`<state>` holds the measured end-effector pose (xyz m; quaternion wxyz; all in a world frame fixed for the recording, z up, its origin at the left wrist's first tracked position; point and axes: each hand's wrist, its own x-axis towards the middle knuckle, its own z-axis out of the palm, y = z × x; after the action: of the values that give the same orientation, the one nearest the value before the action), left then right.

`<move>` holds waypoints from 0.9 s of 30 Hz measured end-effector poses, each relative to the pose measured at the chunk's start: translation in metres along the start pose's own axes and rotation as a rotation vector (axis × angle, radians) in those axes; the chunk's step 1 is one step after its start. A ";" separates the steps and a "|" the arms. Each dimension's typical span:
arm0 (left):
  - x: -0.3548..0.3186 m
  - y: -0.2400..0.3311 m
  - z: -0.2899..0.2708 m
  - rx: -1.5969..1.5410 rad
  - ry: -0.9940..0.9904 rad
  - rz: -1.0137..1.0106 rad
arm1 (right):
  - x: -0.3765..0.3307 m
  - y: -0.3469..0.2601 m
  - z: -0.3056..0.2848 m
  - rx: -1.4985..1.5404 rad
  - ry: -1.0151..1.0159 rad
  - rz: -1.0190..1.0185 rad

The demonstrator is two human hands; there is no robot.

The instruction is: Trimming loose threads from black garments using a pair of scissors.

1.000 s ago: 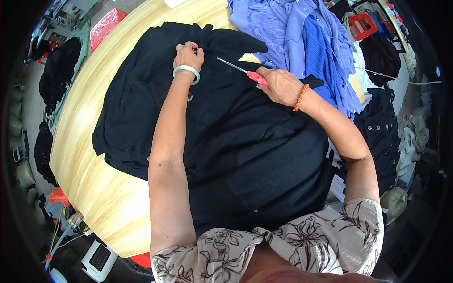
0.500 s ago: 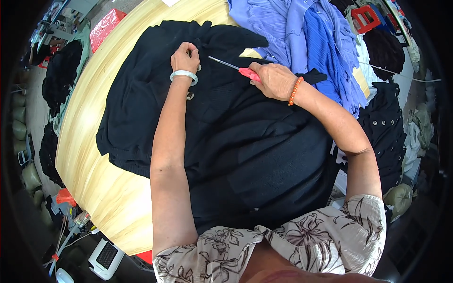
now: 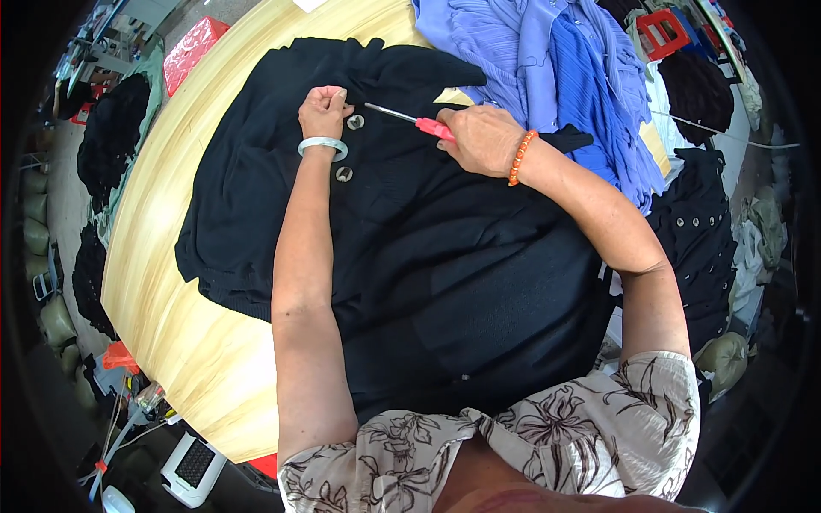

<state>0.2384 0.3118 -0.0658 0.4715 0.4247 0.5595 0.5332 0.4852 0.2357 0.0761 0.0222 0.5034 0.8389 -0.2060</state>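
Note:
A black knit garment (image 3: 479, 282) lies spread over the pale wooden table and hangs toward me. Along its front sit a pale button (image 3: 355, 122) and, nearer to me, another two-tone button (image 3: 344, 174). My left hand (image 3: 323, 111), with a pale bangle at the wrist, is pinched closed just left of the upper button; what its fingertips hold is too small to see. My right hand (image 3: 486, 138), wearing an orange bead bracelet, grips a slim pink-handled tool (image 3: 434, 129). Its thin metal end points left, just above the upper button, close to my left fingertips.
Blue-violet pleated garments (image 3: 522, 68) are heaped at the table's far right. A red quilted box (image 3: 195, 53) stands at the far left edge. Dark garments (image 3: 697, 239) hang or lie at the right, beside a red stool (image 3: 663, 34). The bare wooden tabletop (image 3: 162, 282) shows at left.
My left hand has shifted slightly left and toward me, uncovering the upper button. My right hand has moved left with the pink-handled tool. The garment has barely moved.

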 end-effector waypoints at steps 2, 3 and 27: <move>-0.001 -0.002 -0.004 -0.022 0.007 0.016 | -0.002 -0.003 -0.002 0.004 -0.010 0.011; -0.001 -0.001 -0.003 -0.044 0.006 0.031 | -0.004 -0.004 -0.004 0.009 -0.018 0.030; -0.031 0.011 0.012 0.667 -0.151 0.490 | -0.030 0.003 -0.002 0.015 -0.078 -0.047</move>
<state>0.2556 0.2847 -0.0528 0.2071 0.7126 0.5478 0.3864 0.5032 0.2125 0.0839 0.0464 0.4754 0.8473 -0.2320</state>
